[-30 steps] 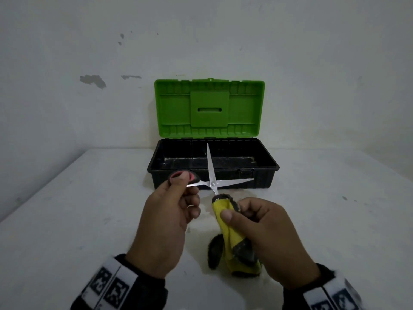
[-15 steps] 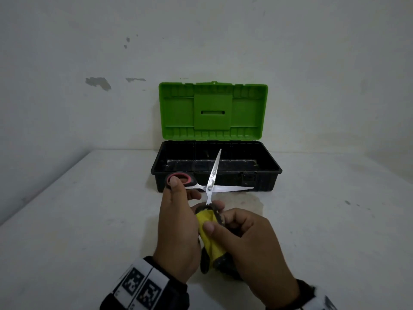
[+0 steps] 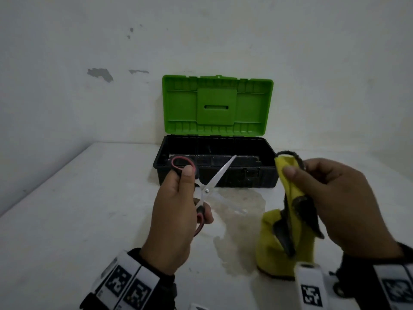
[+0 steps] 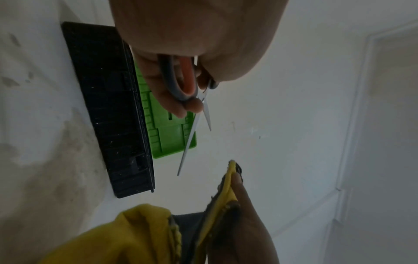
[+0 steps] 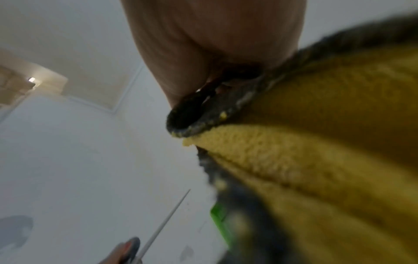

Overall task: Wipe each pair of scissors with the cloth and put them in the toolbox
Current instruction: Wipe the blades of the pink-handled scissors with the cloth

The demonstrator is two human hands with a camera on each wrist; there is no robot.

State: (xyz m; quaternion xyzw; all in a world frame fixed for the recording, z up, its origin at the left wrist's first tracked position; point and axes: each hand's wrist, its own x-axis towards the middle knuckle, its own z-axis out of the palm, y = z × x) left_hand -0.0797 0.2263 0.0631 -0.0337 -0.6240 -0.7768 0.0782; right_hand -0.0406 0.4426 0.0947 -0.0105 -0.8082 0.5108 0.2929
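A bare, dim indoor room, most like a plain home or utility space. Behind the held scissors, a black plastic toolbox with an upright green lid sits on a stained white tabletop against a white plastered wall with chipped grey patches.

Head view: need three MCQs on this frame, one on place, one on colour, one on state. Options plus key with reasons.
1. Where is the cloth?
A. In the toolbox
B. In the right hand
C. Flat on the table

2. What colour is the toolbox lid?
A. Green
B. Red
C. Blue

3. How are the scissors blades?
A. Closed
B. Spread open
C. Wrapped in cloth

Key: B, the right hand pinches the cloth, raised beside the toolbox; A, the raised lid is bright green; B, the left hand grips the handles and the two blades diverge.
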